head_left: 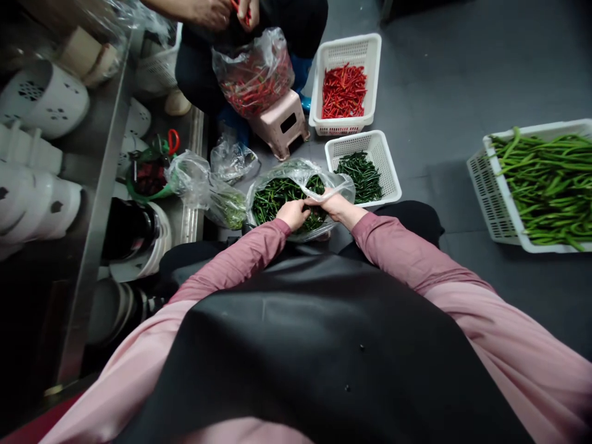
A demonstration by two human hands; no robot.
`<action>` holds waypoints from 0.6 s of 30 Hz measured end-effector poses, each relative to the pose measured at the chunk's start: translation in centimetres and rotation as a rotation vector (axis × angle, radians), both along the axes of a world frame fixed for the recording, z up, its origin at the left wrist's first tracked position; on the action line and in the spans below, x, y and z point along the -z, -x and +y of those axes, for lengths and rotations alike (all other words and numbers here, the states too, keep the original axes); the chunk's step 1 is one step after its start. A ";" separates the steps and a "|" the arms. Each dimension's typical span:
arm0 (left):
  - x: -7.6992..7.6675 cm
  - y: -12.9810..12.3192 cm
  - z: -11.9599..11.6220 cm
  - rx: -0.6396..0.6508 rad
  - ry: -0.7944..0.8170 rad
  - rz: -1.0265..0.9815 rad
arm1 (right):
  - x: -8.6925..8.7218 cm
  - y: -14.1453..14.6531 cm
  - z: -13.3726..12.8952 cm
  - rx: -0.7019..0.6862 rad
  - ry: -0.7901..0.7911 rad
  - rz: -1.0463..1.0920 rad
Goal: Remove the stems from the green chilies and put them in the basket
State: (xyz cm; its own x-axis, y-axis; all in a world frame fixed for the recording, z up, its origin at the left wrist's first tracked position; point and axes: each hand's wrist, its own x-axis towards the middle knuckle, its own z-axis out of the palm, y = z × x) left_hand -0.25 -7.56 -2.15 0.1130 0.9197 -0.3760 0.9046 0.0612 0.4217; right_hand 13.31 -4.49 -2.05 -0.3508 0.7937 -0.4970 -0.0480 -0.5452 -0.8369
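A clear plastic bag (300,171) stands open in front of me, full of thin dark green chili peppers (274,196). Over its mouth, my left hand (295,215) is closed, fingertips pinched together above the chilies. My right hand (333,205) comes in from the other side, across the bag's rim, its fingers closed and meeting those of the left. What lies between the fingertips is too small and hidden to make out. Just beyond my right hand is a white basket (391,179) holding more green chilies (361,176).
Opposite, a person's hands (226,12) hold something red above a bag of red chilies (254,86) on a pink stool (280,123). A white basket (374,55) contains red chilies; another basket (493,191) at right holds long green peppers. A metal shelf (99,209) with white containers runs along the left.
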 end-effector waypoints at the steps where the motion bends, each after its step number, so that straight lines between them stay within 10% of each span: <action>1: 0.0 0.1 0.1 -0.005 -0.004 -0.023 | -0.1 0.0 0.2 0.057 -0.012 -0.002; 13: 0.6 2.3 -1.1 -0.047 -0.008 -0.116 | -0.4 -0.7 1.5 0.227 -0.039 -0.006; 18: 0.4 1.4 -1.9 0.474 0.070 0.195 | -0.3 -0.7 0.8 0.104 -0.047 -0.039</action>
